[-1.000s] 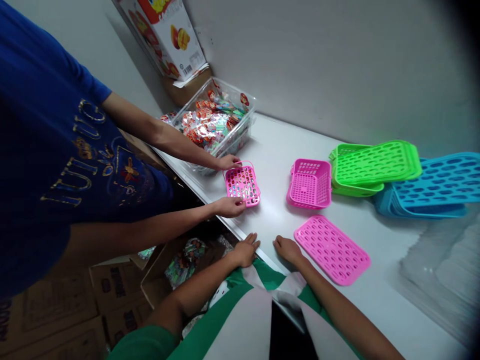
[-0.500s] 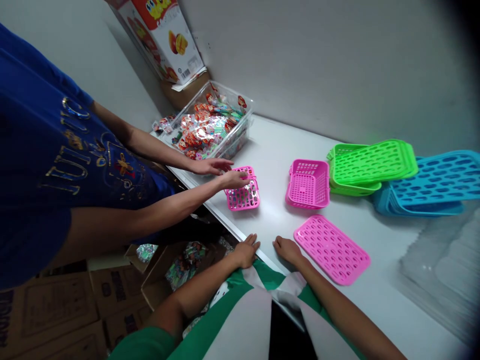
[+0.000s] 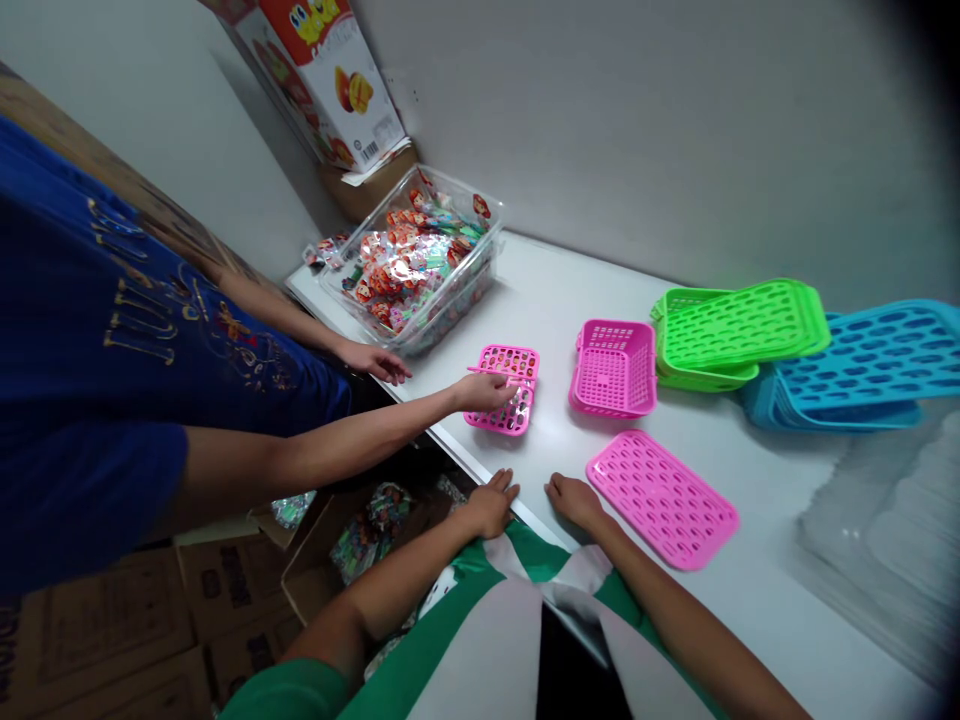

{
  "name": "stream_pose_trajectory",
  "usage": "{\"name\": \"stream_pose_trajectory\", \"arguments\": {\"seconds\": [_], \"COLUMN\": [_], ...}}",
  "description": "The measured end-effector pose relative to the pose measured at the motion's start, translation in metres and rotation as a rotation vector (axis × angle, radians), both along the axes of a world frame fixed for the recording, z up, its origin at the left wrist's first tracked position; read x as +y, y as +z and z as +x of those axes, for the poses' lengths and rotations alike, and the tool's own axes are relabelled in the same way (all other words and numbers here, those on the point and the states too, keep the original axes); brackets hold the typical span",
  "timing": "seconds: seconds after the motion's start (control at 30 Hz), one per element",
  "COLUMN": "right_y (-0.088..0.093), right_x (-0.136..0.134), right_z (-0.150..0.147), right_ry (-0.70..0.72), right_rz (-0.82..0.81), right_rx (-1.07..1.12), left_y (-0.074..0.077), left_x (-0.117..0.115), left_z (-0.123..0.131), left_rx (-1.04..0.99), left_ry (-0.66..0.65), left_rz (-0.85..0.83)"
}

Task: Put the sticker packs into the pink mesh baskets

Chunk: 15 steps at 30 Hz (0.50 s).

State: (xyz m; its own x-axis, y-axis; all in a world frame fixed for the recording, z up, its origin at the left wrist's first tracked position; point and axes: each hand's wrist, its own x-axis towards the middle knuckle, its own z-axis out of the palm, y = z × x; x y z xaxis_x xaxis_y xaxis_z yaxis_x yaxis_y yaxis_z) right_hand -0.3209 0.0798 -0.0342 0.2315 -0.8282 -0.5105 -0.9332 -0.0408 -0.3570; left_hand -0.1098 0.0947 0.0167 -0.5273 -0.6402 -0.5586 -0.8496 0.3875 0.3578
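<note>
My left hand (image 3: 493,503) rests on the white table's front edge, fingers stretched out and holding nothing. My right hand (image 3: 574,500) lies on the tabletop with its fingers curled in, and no object shows in it. Just beside its wrist is a flat pink perforated lid (image 3: 664,500). Beyond my right hand stands an open pink basket (image 3: 613,368) with nothing inside. A second pink basket (image 3: 501,420), lidded and with colourful contents showing through the holes, stands further left. A co-worker's hand (image 3: 487,391) is at its handle; their other hand (image 3: 375,362) hangs near the table edge.
A clear bin (image 3: 457,300) of colourful packets stands at the back left, by a printed carton (image 3: 345,90). Green baskets and lids (image 3: 742,325), blue ones (image 3: 862,365) and clear plastic trays (image 3: 877,530) are on the right. Cardboard boxes (image 3: 97,620) sit below, left.
The co-worker's one hand has moved the lidded pink basket slightly right and nearer to me. Their other hand has drawn back left from it. My hands have stayed still.
</note>
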Motion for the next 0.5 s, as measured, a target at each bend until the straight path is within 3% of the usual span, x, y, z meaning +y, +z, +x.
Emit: {"name": "stream_pose_trajectory", "arguments": {"seconds": [0.5], "right_y": [0.0027], "right_x": [0.0002], "right_z": [0.0006], "right_ry": [0.006], "right_rz": [0.016], "right_rx": [0.006], "left_y": [-0.0004], "left_x": [0.0005], "left_z": [0.0010], "left_rx": [-0.003], "left_ry": [-0.001], "left_rz": [0.020]}}
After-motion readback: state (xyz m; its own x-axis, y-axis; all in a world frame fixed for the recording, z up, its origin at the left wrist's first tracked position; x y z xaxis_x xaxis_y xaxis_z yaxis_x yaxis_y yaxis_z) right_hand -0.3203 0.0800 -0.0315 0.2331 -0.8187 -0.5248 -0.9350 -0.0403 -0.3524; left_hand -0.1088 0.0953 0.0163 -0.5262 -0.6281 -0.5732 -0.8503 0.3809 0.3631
